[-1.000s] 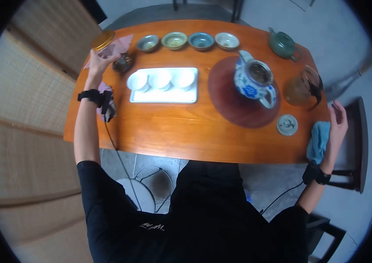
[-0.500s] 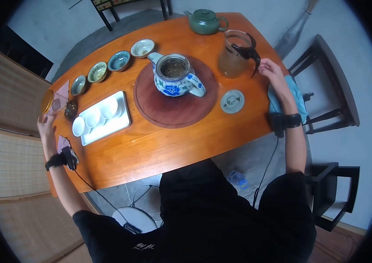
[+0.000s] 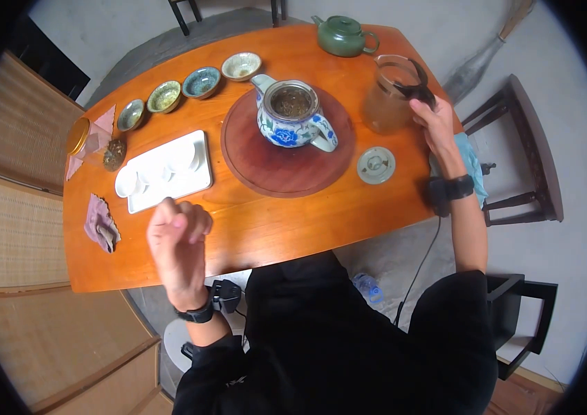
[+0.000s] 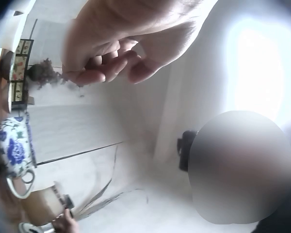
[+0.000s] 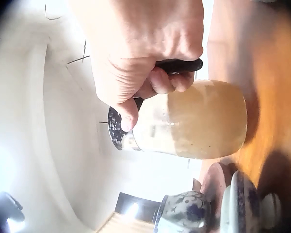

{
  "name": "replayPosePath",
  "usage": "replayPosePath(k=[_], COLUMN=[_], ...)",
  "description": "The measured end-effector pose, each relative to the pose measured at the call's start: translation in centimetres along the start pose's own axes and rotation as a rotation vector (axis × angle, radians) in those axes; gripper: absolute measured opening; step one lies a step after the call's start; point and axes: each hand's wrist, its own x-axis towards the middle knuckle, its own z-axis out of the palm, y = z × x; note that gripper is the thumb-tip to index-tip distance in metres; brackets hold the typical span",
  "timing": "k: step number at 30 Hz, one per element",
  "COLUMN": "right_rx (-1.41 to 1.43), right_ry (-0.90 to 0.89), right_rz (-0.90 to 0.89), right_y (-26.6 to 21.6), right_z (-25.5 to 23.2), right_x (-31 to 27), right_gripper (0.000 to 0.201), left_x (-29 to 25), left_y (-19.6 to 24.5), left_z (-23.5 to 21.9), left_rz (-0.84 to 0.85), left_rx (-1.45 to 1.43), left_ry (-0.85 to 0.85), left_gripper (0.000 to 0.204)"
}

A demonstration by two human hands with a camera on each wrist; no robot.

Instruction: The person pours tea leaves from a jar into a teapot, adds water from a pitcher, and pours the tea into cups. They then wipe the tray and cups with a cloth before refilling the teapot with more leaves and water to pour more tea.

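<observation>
My right hand (image 3: 440, 131) grips the dark handle of a glass pitcher (image 3: 385, 109) holding cloudy, pale brown liquid. In the right wrist view, curled fingers wrap the handle and the thumb lies near the dark lid of the pitcher (image 5: 208, 121), its base close to the wood. My left hand (image 3: 177, 242) hovers at the table's near edge, fingers loosely curled around nothing. Left of the pitcher, a blue-and-white teapot (image 3: 283, 135) sits uncovered on a round reddish board (image 3: 259, 169), with leaves inside. A pale round lid (image 3: 376, 166) lies between board and right forearm.
A white tray (image 3: 200, 181) carries several white cups. Behind it, several small glazed bowls (image 3: 202, 83) form a row. A green teapot (image 3: 343, 38) stands at the far edge. At left are a gold-lidded jar (image 3: 79, 138) and a pink cloth (image 3: 100, 221); a blue cloth (image 3: 470, 166) hangs at right.
My left hand has left the gold-lidded jar and come back toward my body. The right hand has moved from beside the pitcher onto its handle. The head view has swung right.
</observation>
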Motion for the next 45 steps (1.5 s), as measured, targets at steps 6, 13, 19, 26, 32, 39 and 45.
replayPosePath(k=[6, 13, 19, 26, 32, 39, 45], right_rx=[-0.090, -0.249, -0.398, -0.535, -0.621, -0.767, -0.898], right_ry=[-0.140, -0.308, -0.365, -0.446, -0.544, -0.595, -0.599], right_rz=[-0.026, -0.060, 0.014, 0.002, 0.065, 0.097, 0.052], right_y=[-2.9, -6.1, -7.3, -8.3, -8.0, -8.6, -9.3], right_z=[0.9, 4.5, 5.9, 7.2, 7.5, 8.6, 9.7], right_x=[-1.1, -0.4, 1.1, 2.1, 3.3, 4.1, 4.6], right_gripper=[0.018, 0.025, 0.025, 0.026, 0.026, 0.032, 0.031], left_x=[-2.4, -5.2, -6.0, -6.1, -6.2, -5.8, -5.7], left_y=[-3.5, -6.1, -7.4, -8.4, -8.5, -8.8, -8.4], left_z=[-1.0, -4.2, -5.1, -5.8, -6.1, -5.8, -5.4], left_rz=[-0.237, -0.330, -0.210, -0.116, -0.090, -0.088, -0.104], left_rx=[-0.091, 0.085, 0.331, 0.419, 0.410, 0.479, 0.418], left_ry=[0.020, 0.081, 0.138, 0.146, 0.139, 0.187, 0.204], left_gripper=[0.029, 0.033, 0.040, 0.041, 0.042, 0.042, 0.041])
